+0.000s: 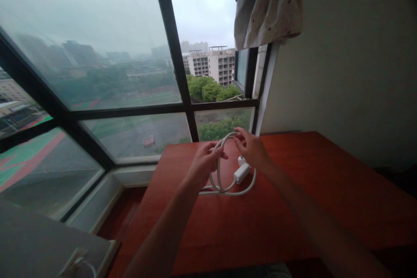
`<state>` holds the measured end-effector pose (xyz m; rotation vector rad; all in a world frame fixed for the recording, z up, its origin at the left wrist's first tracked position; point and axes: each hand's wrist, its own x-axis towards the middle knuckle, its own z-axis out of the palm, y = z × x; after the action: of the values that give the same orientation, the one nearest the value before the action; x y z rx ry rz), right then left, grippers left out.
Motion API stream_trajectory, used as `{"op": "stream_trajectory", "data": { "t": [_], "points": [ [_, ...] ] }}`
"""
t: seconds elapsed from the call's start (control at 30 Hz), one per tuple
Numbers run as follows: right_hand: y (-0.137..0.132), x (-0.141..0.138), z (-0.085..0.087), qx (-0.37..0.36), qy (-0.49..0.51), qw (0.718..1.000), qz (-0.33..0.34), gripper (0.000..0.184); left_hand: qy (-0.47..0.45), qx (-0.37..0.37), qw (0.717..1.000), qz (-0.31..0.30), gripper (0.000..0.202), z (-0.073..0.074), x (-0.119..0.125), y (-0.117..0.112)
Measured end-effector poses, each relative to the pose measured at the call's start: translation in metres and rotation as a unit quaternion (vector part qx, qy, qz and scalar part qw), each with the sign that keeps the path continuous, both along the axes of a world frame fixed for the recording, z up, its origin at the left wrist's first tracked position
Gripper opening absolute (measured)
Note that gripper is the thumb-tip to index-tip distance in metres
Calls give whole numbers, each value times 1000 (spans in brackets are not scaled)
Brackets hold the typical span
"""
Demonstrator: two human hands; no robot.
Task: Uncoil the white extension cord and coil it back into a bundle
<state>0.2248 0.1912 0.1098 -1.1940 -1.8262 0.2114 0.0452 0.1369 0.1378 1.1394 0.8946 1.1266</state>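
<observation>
A white cable (219,169) runs in loops between my two hands above the table. The fingers of my left hand (208,158) are closed on the cable at the left side of the loop. My right hand (249,144) pinches the same cable at the top of the loop, to the right. Below my right hand, a white block-shaped power strip or adapter (242,171) lies on the table, joined to the cable. Part of the cable rests on the wood, and one stretch passes behind my left wrist.
The reddish-brown wooden table (325,191) extends to the right and toward me. Beyond its far edge are dark-framed windows (187,121). A spotted curtain (269,8) hangs at upper right beside a plain wall (342,61). A pale surface with a white cord (81,260) is at lower left.
</observation>
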Motion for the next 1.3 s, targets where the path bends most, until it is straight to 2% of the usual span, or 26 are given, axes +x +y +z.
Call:
{"op": "stream_trajectory", "data": {
  "t": [0.07,0.13,0.3,0.4,0.47,0.57,0.67,0.83,0.93,1.03,1.13,1.23,1.3],
  "points": [
    [-9,-4,2,20,-24,999,20,39,-23,-6,1000,6,39,-3,1,-1],
    [-13,-6,4,25,-44,998,47,45,-38,-13,999,-15,39,-4,2,-2],
    [-11,-6,10,-11,-11,995,100,58,-32,-5,999,-39,40,-4,2,-5],
    [-7,-4,11,-1,28,996,82,59,-8,7,999,-43,39,-2,3,-8],
    [-5,-2,10,6,54,997,46,51,25,18,998,-47,40,0,3,-10],
    [-1,4,10,12,78,997,5,34,59,34,998,-4,38,2,-1,-11],
    [-2,17,10,6,93,996,-5,24,-2,32,998,63,33,0,-11,-9],
    [-7,59,6,12,71,996,-43,27,-148,32,980,127,32,-3,-41,-2],
    [-5,96,-3,-38,97,993,-56,28,-177,64,969,162,31,0,-64,-1],
    [-1,131,-11,-126,235,963,-43,24,-167,105,961,194,31,7,-88,-2],
    [1,155,-13,-194,364,911,-15,18,-126,131,959,217,29,14,-104,-4],
    [0,163,-7,-250,426,869,21,15,-97,147,960,218,29,20,-111,-4],
    [-2,158,-1,-273,430,860,29,18,-90,154,962,208,30,24,-110,-4]
  ]
}}
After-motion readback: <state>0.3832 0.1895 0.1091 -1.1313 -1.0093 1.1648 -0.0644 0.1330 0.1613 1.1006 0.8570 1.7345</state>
